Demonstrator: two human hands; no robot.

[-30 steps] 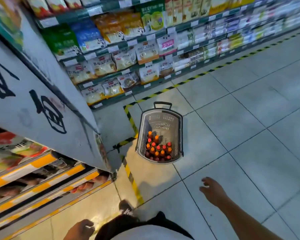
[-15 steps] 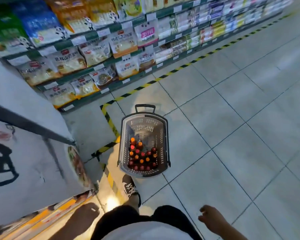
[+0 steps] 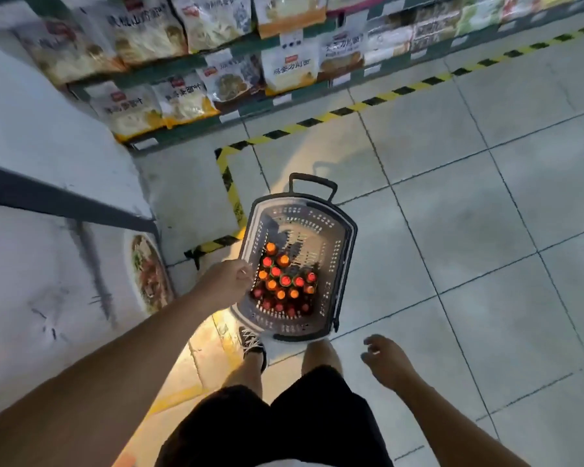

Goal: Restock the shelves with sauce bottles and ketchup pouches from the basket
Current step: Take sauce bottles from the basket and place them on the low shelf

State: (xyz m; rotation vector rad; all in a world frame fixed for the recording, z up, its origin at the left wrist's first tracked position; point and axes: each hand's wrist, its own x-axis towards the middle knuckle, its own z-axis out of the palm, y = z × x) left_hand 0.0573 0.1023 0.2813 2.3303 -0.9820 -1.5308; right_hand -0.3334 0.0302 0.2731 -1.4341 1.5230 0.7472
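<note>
Now extended over grey perforated plastic basket (image 3: 346,251): left hand (image 3: 228,283), grip loosely curled, empty, reaching for red-capped sauce bottles (image 3: 284,284); right hand (image 3: 385,360) relaxed, empty.

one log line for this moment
phase: reach | left hand: over basket rim, near bottles | right hand: idle

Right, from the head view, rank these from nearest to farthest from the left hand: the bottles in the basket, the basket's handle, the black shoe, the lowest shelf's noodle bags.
1. Bottles, just right of the left hand.
2. Black shoe, on the floor below the hand.
3. Basket handle, at the basket's far end.
4. Noodle bags, on the bottom shelf beyond the striped floor tape.
</note>
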